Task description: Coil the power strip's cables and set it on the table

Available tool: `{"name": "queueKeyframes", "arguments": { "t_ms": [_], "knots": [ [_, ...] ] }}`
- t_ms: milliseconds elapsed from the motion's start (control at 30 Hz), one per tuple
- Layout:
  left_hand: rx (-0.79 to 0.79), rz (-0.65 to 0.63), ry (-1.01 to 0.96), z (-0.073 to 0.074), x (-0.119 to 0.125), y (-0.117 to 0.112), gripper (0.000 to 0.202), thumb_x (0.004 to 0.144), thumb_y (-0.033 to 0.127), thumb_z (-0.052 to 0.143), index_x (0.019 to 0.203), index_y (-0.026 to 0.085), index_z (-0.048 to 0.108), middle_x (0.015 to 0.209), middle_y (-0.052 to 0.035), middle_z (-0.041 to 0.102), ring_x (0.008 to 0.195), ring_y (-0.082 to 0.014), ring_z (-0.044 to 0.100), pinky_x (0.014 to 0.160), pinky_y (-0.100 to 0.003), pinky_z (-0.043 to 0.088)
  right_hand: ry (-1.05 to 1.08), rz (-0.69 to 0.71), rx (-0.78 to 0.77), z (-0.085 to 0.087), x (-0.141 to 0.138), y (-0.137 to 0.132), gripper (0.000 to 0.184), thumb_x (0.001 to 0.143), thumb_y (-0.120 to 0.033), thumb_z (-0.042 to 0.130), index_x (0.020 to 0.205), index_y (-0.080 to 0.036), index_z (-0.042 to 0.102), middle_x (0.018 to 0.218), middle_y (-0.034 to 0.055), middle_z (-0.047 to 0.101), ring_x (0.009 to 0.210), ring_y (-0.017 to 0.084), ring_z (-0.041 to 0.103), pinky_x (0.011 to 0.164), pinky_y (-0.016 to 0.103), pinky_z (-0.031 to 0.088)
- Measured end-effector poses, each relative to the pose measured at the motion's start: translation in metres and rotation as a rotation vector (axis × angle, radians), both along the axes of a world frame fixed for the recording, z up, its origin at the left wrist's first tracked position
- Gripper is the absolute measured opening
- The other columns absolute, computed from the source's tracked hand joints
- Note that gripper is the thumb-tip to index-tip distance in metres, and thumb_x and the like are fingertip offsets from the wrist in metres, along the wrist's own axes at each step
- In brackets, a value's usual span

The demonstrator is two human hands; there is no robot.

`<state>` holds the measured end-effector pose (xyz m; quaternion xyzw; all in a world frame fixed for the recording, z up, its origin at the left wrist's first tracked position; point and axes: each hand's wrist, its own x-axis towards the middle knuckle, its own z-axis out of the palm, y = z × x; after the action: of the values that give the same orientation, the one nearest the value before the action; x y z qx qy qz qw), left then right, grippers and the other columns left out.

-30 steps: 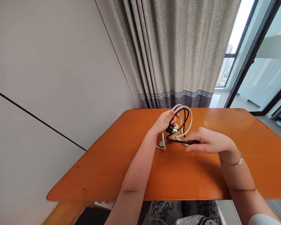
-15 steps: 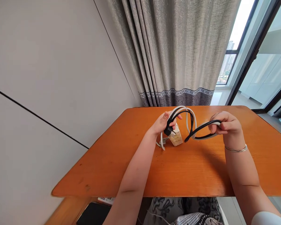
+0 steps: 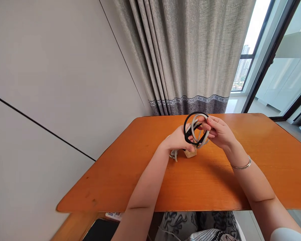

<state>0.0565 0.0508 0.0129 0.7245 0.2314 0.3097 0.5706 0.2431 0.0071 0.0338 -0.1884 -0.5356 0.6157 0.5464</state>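
Both my hands meet above the middle of the orange wooden table (image 3: 215, 187). My left hand (image 3: 178, 140) is closed around a coil of black and white cables (image 3: 194, 129), which stands up in a loop above my fingers. My right hand (image 3: 219, 132) grips the same coil from the right, fingers pinched on the strands. A small cream power block (image 3: 190, 153) sits on the table just under my hands, with a white cable end (image 3: 174, 154) trailing beside it on the left. A thin bracelet (image 3: 242, 165) circles my right wrist.
A grey curtain (image 3: 188, 53) hangs behind the table's far edge, and a plain wall (image 3: 52, 83) runs along the left. A glass door (image 3: 283, 67) stands at the right. A dark flat thing (image 3: 100, 231) lies below the table's near left corner.
My right hand carried the stretched-out cable length from the right back to the left hand, folding it into the coil. The loop is now tighter and held by both hands.
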Motion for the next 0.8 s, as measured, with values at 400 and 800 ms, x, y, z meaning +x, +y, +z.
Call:
{"name": "queueKeyframes", "arguments": {
  "t_ms": [400,800],
  "knots": [
    [0.337,0.235,0.351,0.008,0.025,-0.033,0.021,0.073,0.032,0.071,0.069,0.020,0.054,0.060,0.0035,0.057,0.057,-0.0130,0.051,0.054,-0.026,0.037,0.289,-0.157,0.003,-0.002,-0.009,-0.004,0.025,0.083,-0.041,0.079,0.092,-0.023,0.065,0.071,-0.0073,0.051,0.047,0.004,0.022,0.042,0.012,0.035],
    [0.405,0.106,0.506,0.007,0.024,-0.028,0.024,0.074,0.029,0.059,0.058,0.020,0.045,0.056,0.0027,0.047,0.053,-0.0114,0.040,0.052,-0.027,0.028,-0.239,-0.837,0.249,-0.009,0.019,0.019,0.036,0.074,-0.044,0.081,0.083,-0.023,0.054,0.077,-0.0025,0.053,0.063,0.009,0.047,0.053,0.020,0.040]
  ]
}}
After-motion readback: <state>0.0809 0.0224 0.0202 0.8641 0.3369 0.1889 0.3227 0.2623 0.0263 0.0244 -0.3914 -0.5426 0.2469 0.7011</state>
